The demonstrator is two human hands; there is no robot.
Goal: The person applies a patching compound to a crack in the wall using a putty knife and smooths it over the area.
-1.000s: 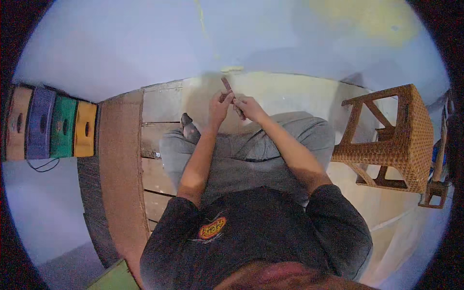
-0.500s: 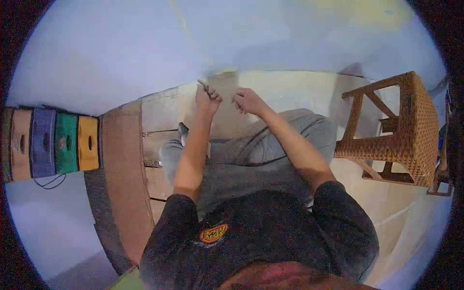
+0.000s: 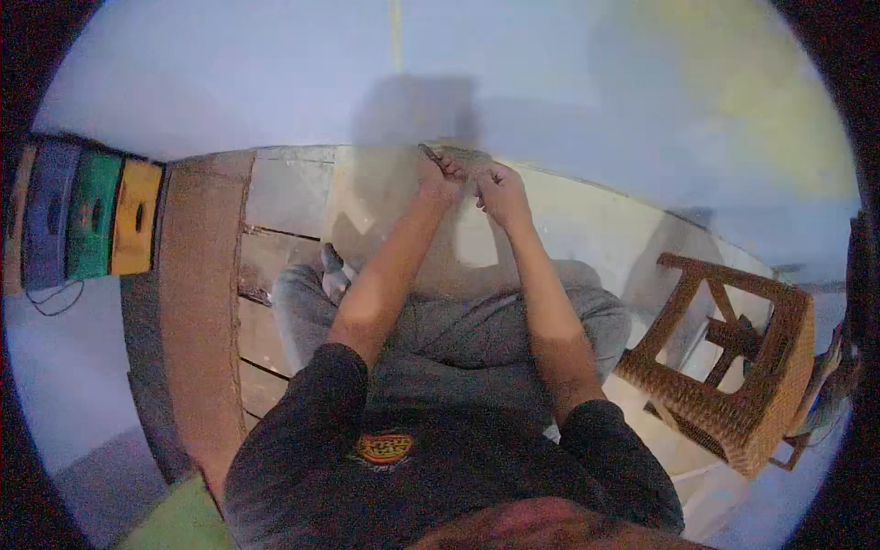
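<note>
Both my arms reach forward over my crossed legs, the hands raised close together near the foot of the wall. My left hand [image 3: 443, 172] is closed around a small, slim, dark object [image 3: 428, 154] whose end sticks out past the fingers at the upper left; its kind is too small and blurred to tell. Just to the right, a short gap apart, is my right hand [image 3: 501, 194]. Its fingers are curled in toward the left hand as in a pinch, and whatever they may hold is hidden.
A brown woven stool [image 3: 770, 385] lies on its side at the right. Far left stands a drawer unit [image 3: 92, 215] with coloured fronts and a dark cord below. A brown flat strip [image 3: 206, 302] runs along the left floor. The pale wall [image 3: 275, 73] rises ahead, carrying my shadow.
My view has turned, so the stool and drawers sit differently in it. The hands have come closer together, the left one still gripping the slim dark object.
</note>
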